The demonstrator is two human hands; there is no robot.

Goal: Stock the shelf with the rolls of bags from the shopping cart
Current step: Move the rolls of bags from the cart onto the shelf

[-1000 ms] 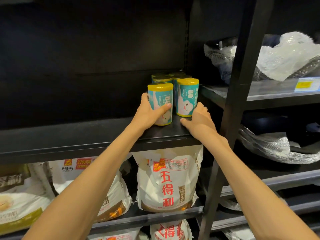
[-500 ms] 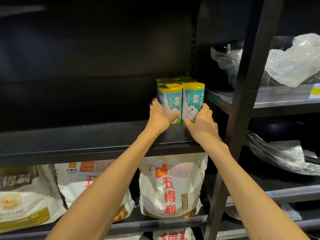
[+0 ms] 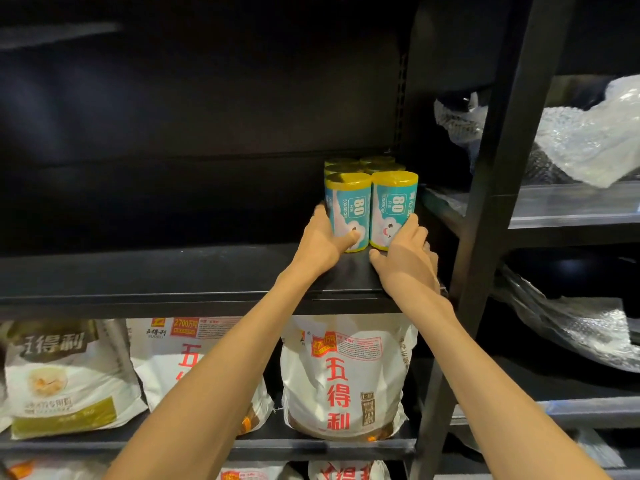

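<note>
Several teal rolls of bags with yellow tops stand in two rows at the right end of a black shelf [image 3: 173, 271]. My left hand [image 3: 320, 245] grips the front left roll [image 3: 346, 206], thumb across its face. My right hand [image 3: 405, 261] touches the lower right side of the front right roll [image 3: 393, 202] with its fingertips. The two front rolls stand upright and side by side, against the rolls behind [image 3: 360, 166]. The shopping cart is out of view.
The shelf to the left of the rolls is bare and dark. A black upright post [image 3: 495, 202] stands right of the rolls. Flour bags [image 3: 346, 375] fill the shelf below. Crumpled clear plastic [image 3: 588, 140] lies on the neighbouring rack at right.
Both hands have pushed the two front rolls deeper onto the shelf, up against the rolls behind. My right hand has moved from the shelf edge to the right roll.
</note>
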